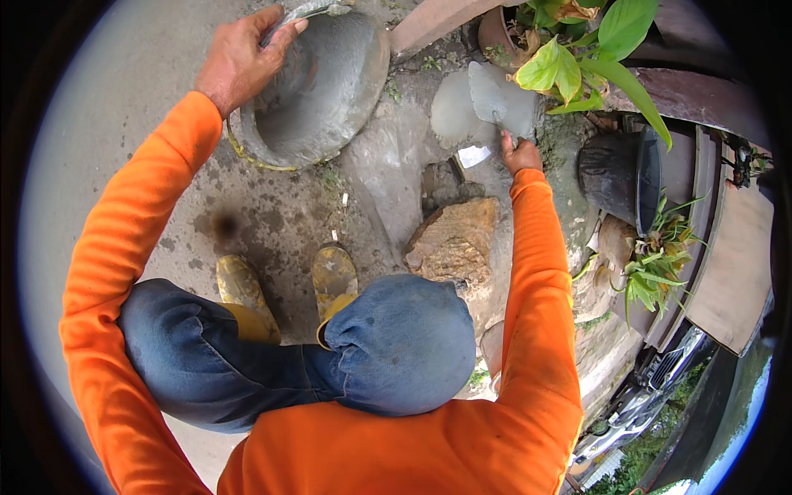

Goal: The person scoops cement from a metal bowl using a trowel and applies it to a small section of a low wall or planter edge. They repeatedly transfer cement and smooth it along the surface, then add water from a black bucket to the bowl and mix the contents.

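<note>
My right hand [521,155] is closed round the handle of a trowel [487,92], its grey blade lying against a patch of wet cement [452,111] on the rough ground. Up at the left, a round basin [363,99] smeared with grey cement stands tilted. My left hand [243,59] is at its far left edge, thumb and fingers closed on a grey, cement-coated thing [313,10]. Whether that is a separate tool or part of the basin's rim I cannot tell. A small white scrap [473,156] lies just left of my right hand.
A large brown rock [455,243] sits between my right arm and my yellow boots [334,276]. Leafy plants in a pot [499,37] overhang the cement from the far right. A dark pot [615,169] stands right of my right hand; a parked car [652,388] shows lower right.
</note>
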Demonstrator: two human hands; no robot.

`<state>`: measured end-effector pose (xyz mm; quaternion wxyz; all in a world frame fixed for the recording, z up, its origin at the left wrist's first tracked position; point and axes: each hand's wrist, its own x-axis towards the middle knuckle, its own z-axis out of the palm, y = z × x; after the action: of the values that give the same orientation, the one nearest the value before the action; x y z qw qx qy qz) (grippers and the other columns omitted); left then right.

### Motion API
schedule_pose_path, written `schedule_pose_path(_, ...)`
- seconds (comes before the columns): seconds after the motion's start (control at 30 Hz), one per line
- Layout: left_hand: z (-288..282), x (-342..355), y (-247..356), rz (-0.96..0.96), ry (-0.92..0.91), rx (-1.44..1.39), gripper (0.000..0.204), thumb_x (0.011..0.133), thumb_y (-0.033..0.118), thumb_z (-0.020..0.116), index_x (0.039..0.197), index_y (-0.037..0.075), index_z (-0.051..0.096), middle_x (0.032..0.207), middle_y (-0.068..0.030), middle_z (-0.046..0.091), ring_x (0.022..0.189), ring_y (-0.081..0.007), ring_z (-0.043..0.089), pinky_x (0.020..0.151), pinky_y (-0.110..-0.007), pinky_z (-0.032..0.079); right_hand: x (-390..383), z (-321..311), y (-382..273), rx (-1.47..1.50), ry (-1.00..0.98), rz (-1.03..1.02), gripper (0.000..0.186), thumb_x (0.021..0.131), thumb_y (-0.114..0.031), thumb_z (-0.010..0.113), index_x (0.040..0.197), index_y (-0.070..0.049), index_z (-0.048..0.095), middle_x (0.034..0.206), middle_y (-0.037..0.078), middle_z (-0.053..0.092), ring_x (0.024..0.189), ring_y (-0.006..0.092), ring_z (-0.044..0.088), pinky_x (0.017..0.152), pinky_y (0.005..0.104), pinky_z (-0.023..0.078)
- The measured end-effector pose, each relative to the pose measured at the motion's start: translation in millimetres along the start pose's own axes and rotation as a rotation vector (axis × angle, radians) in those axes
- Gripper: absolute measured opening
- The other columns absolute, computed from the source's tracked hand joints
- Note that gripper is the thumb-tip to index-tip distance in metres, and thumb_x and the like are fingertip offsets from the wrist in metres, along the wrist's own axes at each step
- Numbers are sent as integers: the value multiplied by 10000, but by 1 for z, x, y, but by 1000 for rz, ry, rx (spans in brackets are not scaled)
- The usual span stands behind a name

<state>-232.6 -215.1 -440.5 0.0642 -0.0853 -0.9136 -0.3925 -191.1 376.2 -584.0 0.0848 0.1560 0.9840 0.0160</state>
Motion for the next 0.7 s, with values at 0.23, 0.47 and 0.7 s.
schedule_pose_path(0.23,-15,-8,-21,-5,60,77,443,1057,466,610,990,31,654,670,-164,590,593,-294,564,657,-434,491,-32,10,8,440,-44,413,823,991,-718,502,873,73,695,815,261,703,691,371,709,622,508,567)
schedule_pose_path(0.47,-35,-7,-82,-157,132,-124,487,1051,480,630,852,54,503,731,9,412,718,-110,388,667,-284,378,-94,-36,-77,1081,-349,538,691,1006,-689,535,683,-79,489,526,50,447,379,201,460,367,378,382)
schedule_pose_path(0.7,-53,-1,-149,-200,148,-233,481,1047,487,640,833,77,509,757,57,436,748,-67,408,687,-253,371,-136,-118,-145,566,-562,-27,702,991,-675,597,686,-45,549,540,35,482,396,160,455,385,349,385)
